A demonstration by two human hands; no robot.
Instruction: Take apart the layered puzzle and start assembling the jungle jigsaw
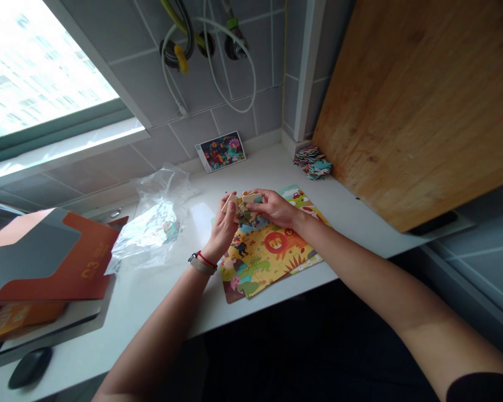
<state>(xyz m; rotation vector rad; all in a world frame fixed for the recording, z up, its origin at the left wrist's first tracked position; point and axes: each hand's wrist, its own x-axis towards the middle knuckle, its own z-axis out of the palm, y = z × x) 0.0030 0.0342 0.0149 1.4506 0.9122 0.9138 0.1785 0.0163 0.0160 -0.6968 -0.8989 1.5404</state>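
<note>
While pinching loose puzzle pieces close together, holds the left hand and the right hand just above the top part of a bright animal puzzle. Laid flat on the counter, near the front edge, maybe to be easy to reach and look down on.

Uses two hands for one little bunch, most likely to keep from dropping any. With the left, grips pieces between thumb and bent fingers, not spread wide. With the right, pinches a pale piece, thumb nearly meeting fingers. Cannot count the pieces, with so many fingers in the way.

Leaning on the back wall, a small picture card, perhaps set up like that for easy looking. Beside the big wooden board, a heap of other pieces, maybe put there to stop any mixing. Off to the left, a clear plastic bag and an orange box, likely set aside for more room.
</note>
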